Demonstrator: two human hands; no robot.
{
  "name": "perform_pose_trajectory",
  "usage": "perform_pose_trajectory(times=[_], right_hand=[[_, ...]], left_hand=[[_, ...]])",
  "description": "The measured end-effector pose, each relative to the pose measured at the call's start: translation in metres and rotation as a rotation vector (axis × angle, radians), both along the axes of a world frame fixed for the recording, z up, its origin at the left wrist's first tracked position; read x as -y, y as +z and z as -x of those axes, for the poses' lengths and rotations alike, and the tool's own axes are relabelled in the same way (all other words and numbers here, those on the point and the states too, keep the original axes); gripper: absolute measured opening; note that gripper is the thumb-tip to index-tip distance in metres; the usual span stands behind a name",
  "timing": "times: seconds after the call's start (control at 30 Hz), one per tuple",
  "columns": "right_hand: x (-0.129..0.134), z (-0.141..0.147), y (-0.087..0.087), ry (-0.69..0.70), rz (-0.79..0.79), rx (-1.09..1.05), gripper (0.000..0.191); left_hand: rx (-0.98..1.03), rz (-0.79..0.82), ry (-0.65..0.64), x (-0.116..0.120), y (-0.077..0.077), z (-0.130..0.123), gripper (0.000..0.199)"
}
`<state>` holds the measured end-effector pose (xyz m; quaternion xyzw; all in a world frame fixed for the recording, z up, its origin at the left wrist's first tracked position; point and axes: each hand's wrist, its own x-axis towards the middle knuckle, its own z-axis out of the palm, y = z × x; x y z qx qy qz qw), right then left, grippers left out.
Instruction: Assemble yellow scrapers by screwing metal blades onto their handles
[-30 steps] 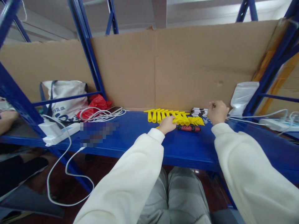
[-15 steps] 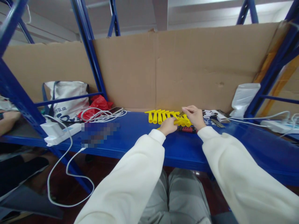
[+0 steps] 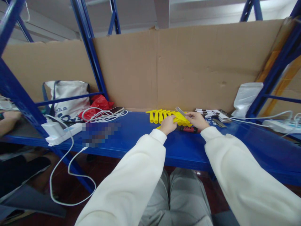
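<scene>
My left hand (image 3: 168,125) is closed around a yellow plastic scraper (image 3: 158,127), whose handle end pokes out behind the fist. Between the fingertips of my right hand (image 3: 197,120) is a thin flat metal blade (image 3: 180,111), tilted up to the left. The two hands are close together. Behind and beside them lies a row of several yellow T-shaped scrapers (image 3: 161,116), handles toward me; my hands cover part of it. Just below the row rests a red and black screwdriver (image 3: 188,129), its right end near my right wrist.
Small black-and-white packets (image 3: 204,112) and a dark flat strip (image 3: 218,123) lie to the right. A white bag (image 3: 246,99) stands by the right post. Coiled white cable (image 3: 101,115), a red bag (image 3: 100,103) and a power strip (image 3: 66,134) are left. Cardboard (image 3: 188,69) backs the blue bench.
My right hand has lowered and turned slightly, so the blade now shows its flat bright face, tilted up. My left hand has shifted a little left, still gripping the yellow scraper.
</scene>
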<state>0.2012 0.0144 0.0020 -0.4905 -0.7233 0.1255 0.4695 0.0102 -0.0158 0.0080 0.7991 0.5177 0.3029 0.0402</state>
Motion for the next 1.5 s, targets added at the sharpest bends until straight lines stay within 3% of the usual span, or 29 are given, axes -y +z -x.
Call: perform_pose_trajectory(times=[0.27,0.4,0.6,0.83,1.17,1.5], right_hand=[[0.011,0.004,0.008,0.026,0.252,-0.123,0.006],[0.019,0.01,0.014,-0.012,0.382,-0.272,0.015],[0.024,0.012,0.014,0.029,0.384,-0.279,0.023],[0.03,0.012,0.017,-0.061,0.372,-0.225,0.024],[0.033,0.012,0.014,0.074,0.415,-0.257,0.045],[0.033,0.014,0.013,0.018,0.4,-0.258,0.041]], left_hand=[[0.019,-0.014,-0.012,-0.002,0.0,0.002,0.04],[0.021,-0.036,-0.013,-0.002,0.001,0.003,0.041],[0.041,-0.057,-0.027,-0.003,0.001,0.002,0.041],[0.072,-0.075,-0.032,-0.005,0.0,0.002,0.041],[0.08,-0.083,-0.039,-0.006,-0.001,0.002,0.041],[0.05,-0.071,-0.066,-0.003,0.0,0.002,0.041]])
